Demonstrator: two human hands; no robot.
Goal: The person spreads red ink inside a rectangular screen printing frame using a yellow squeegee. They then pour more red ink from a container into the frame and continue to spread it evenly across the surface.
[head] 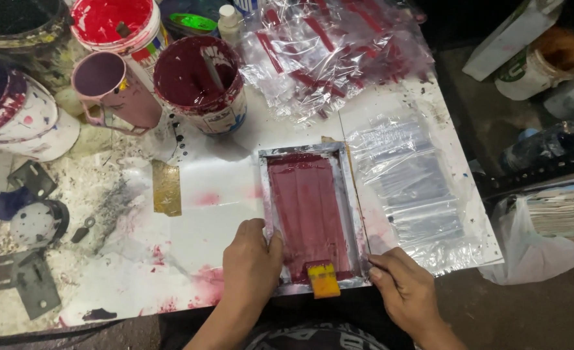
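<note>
- Fingers [269, 245] of left hand [251, 262] curled over metal-framed printing screen [309, 214], gripping left rail; right hand [403, 288] pinching right corner.
- Yellow squeegee [324, 279] resting at near edge.
- Crinkled clear plastic bags [410, 188] right; maroon paint bucket [200, 81] behind.

A metal-framed rectangular printing screen [309, 217] lies at the paint-spattered white table's [202, 188] near edge; open plastic paint buckets [199, 84] crowd its far-left corner; clear plastic bags [407, 185] lie right.

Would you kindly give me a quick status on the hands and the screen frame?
Left hand and right hand press screen frame edges. Yellow squeegee rests at near edge. Clear bags lie right, apart.
</note>
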